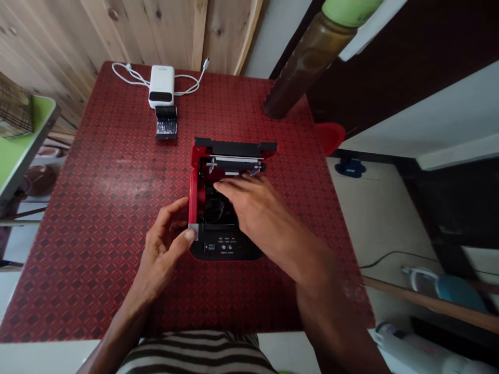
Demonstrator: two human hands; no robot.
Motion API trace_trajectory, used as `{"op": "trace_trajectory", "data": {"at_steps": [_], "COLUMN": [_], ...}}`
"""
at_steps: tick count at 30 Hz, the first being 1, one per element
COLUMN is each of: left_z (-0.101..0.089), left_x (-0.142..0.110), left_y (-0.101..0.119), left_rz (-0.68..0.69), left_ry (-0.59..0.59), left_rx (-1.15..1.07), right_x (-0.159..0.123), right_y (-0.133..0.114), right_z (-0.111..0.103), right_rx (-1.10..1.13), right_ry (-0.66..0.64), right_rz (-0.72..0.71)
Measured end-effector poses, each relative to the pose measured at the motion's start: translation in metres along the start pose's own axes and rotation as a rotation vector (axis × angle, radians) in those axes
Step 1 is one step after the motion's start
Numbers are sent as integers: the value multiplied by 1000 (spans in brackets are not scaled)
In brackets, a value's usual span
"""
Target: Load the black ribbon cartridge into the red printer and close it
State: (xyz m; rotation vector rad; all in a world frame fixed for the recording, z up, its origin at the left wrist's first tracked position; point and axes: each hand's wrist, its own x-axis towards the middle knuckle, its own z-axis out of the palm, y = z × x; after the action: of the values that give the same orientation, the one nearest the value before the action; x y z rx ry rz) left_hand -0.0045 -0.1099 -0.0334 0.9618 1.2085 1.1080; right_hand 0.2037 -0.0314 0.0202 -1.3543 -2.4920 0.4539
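Observation:
A small red and black label printer (212,253) sits on the table with its lid (236,149) raised, showing a roller bar and a dark inner compartment. My left hand (166,241) grips the printer's left side, its thumb on the front left corner by a piece of clear tape or plastic and its fingers against the red side wall. Over the compartment lies my right hand (253,202), fingers stretched out below the roller bar. It covers the right part of the printer. Whether its fingertips touch anything inside is hidden.
The red patterned table (117,218) carries a white power bank (161,80) with a white cable, and a curled black strip (166,124) beside it. A tall brown bottle (300,67) with a green lid stands at the back right. A red stool (331,136) is beyond the right edge.

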Motion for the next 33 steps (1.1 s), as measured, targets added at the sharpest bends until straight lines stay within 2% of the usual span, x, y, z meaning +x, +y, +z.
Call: {"op": "trace_trajectory", "data": {"at_steps": [4, 8, 10, 12, 16, 19, 22, 26, 30, 33], "left_z": [-1, -3, -4, -2, 8, 16, 18, 15, 13, 12], "left_x": [0, 12, 25, 42, 72, 78, 69, 47, 33, 28], "left_y": [3, 14, 24, 35, 57, 65, 64, 52, 35, 24], "left_rz": [-7, 6, 76, 215, 409, 427, 449, 364, 201, 125], "left_ry": [-7, 55, 102, 126, 70, 32, 81, 118, 106, 53], "left_rx": [15, 111, 182, 219, 270, 262, 267, 317, 150, 69], "right_x": [-24, -34, -36, -38, -46, -54, -61, -70, -79, -82], "right_y": [0, -2, -2, -2, -8, -17, -26, -31, -32, -33], "right_z": [-12, -11, -8, -7, -6, -4, 3, 15, 24, 28], "right_rx": [214, 228, 198, 161, 106, 75, 47, -43, -101, -109], "right_ry": [30, 95, 136, 183, 297, 365, 408, 464, 518, 549], "right_rz": [-123, -116, -109, -119, -115, -95, -86, -122, -144, -98]}}
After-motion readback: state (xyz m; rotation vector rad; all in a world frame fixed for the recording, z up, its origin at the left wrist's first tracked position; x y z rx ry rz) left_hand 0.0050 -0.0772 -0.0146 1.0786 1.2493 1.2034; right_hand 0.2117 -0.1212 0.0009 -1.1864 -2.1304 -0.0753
